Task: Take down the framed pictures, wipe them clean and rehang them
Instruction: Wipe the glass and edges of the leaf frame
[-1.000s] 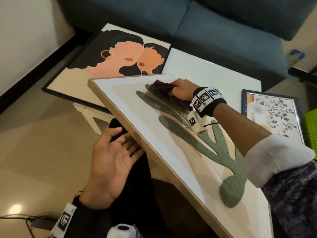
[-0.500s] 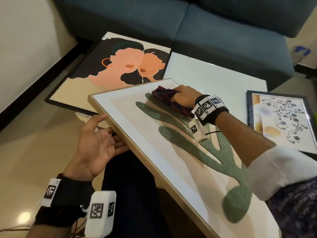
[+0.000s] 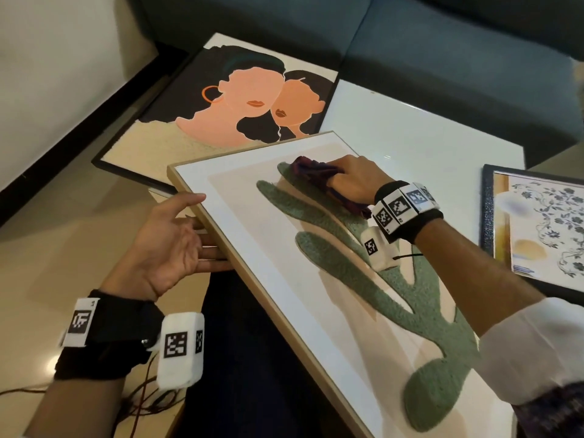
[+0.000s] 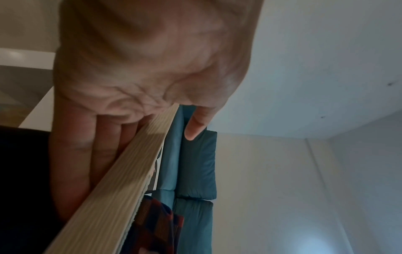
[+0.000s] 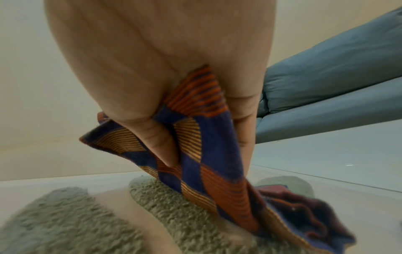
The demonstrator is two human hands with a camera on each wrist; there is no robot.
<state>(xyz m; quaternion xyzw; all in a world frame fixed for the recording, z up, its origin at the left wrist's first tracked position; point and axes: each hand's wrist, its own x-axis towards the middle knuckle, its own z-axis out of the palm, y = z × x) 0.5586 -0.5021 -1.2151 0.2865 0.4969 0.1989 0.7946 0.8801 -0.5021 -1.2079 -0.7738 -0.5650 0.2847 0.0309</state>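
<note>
A wood-framed picture [image 3: 252, 267] with a green tufted leaf shape lies tilted across my lap. At the leaf's top my right hand [image 3: 347, 180] grips a bunched purple-and-orange striped cloth [image 3: 311, 172] and presses it on the glass. In the right wrist view the thumb and fingers [image 5: 165, 144] pinch the cloth [image 5: 208, 154] over the green tuft. My left hand [image 3: 177, 241] is at the frame's left edge. Its straight fingers [image 4: 71, 154] lie under the wooden edge [image 4: 121, 180], and the thumb [image 4: 195, 125] reaches over it with a small gap.
A black-framed portrait of two faces [image 3: 246, 99] lies beyond the frame, partly on the white table [image 3: 426, 147]. A floral picture in a dark blue frame [image 3: 537, 222] sits at the right. A blue sofa [image 3: 442, 42] stands behind. Cables [image 3: 142, 403] trail at lower left.
My left hand has risen from beside my lap to the frame's left edge and slid its fingers underneath. The right hand with the cloth stays near the leaf's top.
</note>
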